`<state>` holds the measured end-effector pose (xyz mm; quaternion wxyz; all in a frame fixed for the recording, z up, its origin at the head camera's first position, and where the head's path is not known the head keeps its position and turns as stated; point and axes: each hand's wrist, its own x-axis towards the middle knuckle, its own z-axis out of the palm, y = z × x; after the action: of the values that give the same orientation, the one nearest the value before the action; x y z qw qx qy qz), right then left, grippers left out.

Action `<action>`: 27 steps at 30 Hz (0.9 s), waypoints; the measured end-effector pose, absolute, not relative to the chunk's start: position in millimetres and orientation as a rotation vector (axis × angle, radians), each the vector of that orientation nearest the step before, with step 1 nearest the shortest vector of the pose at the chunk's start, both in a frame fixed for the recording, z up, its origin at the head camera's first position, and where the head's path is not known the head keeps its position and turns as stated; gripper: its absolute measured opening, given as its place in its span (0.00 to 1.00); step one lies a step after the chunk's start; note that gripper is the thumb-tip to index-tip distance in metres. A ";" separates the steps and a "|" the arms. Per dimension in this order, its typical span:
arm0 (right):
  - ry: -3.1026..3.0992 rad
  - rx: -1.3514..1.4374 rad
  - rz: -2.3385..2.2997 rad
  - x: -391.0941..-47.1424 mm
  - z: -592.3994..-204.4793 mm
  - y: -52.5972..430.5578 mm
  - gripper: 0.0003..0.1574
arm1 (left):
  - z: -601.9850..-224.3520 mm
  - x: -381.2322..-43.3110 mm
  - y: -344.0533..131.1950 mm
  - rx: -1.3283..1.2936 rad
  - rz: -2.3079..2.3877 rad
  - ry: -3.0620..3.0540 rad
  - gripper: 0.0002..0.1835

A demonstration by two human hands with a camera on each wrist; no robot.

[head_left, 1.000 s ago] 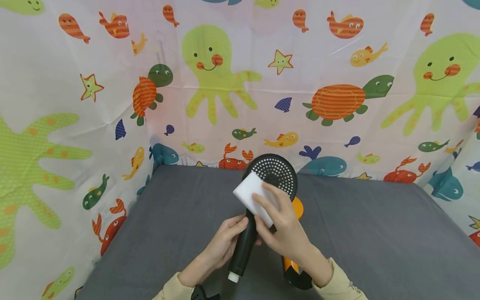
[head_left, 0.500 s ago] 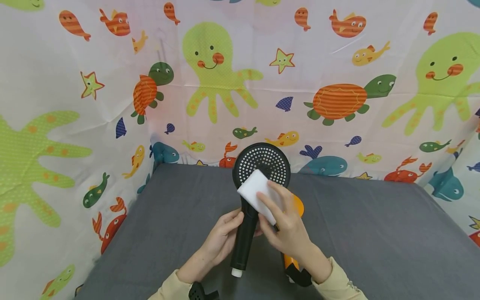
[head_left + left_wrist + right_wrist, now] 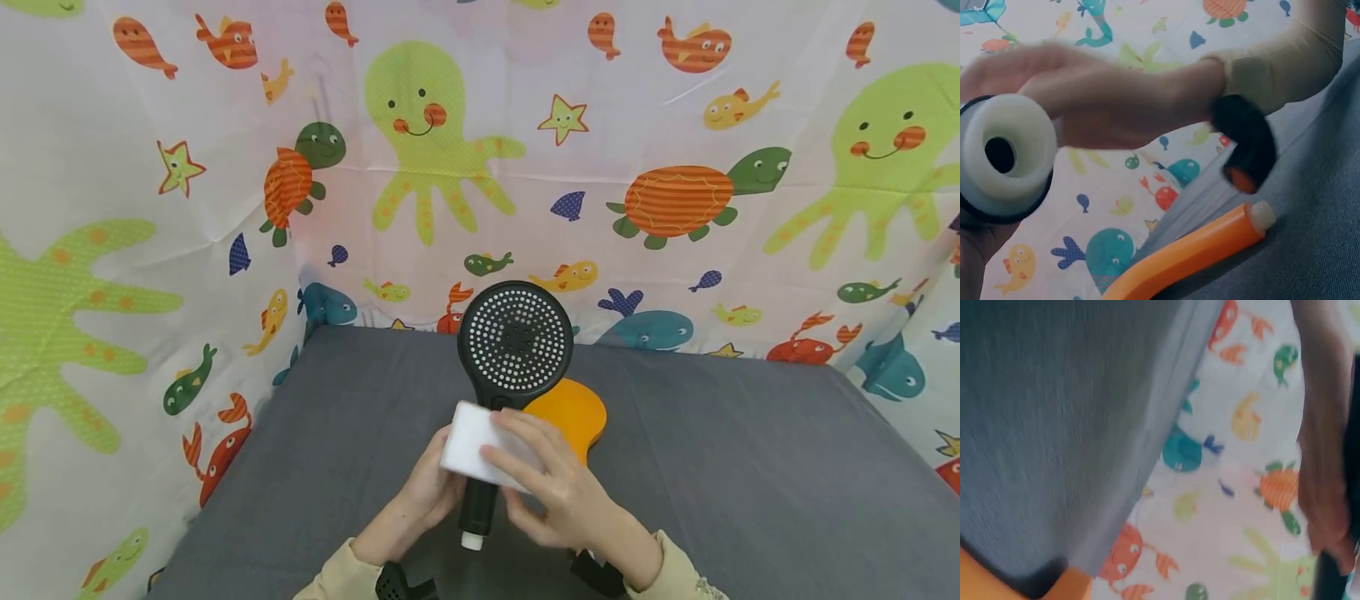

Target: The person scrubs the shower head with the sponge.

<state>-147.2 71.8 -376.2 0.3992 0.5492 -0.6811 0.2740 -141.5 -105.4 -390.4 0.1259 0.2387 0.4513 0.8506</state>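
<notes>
A black shower head (image 3: 516, 337) is held up over the grey table, its perforated face toward me and its handle slanting down. My left hand (image 3: 427, 483) grips the handle from the left, partly covered by the sponge. My right hand (image 3: 558, 483) pinches a white block-shaped sponge (image 3: 472, 442) and presses it over the upper handle, just below the round head. In the left wrist view the handle's white threaded end (image 3: 1032, 137) points at the camera, with the right hand (image 3: 1091, 106) blurred beside it.
An orange shower head (image 3: 573, 408) lies on the grey cloth (image 3: 735, 467) behind the right hand; its handle has a whitish end (image 3: 1262, 215). Behind the table hangs a white curtain (image 3: 465, 100) printed with sea animals.
The sponge has moved from the shower head's face down to its handle, tilting flatter. The shower head has shifted slightly left and up and turned more upright, uncovering more of the orange one.
</notes>
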 end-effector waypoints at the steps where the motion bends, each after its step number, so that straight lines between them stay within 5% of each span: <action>1: -1.736 1.339 0.713 -151.6 -375.1 72.7 0.21 | -391.2 -142.0 -105.0 0.684 2.476 1.301 0.14; 7: -1.788 1.179 0.762 -152.5 -377.0 70.7 0.22 | -392.7 -142.6 -103.6 0.681 2.457 1.299 0.19; 16: -1.660 1.666 0.562 -129.5 -390.4 72.2 0.23 | -385.0 -145.7 -108.8 0.900 2.452 1.084 0.21; 23: -1.767 1.296 0.679 -145.8 -380.7 66.7 0.22 | -391.3 -143.2 -108.5 0.687 2.536 1.302 0.13; 27: -1.775 1.320 0.687 -139.6 -384.8 62.8 0.22 | -391.9 -144.3 -108.4 0.776 2.522 1.272 0.14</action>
<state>-139.6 62.8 -384.8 0.4012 0.5219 -0.7020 0.2718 -144.3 -108.4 -391.9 0.1060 0.2633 0.4317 0.8562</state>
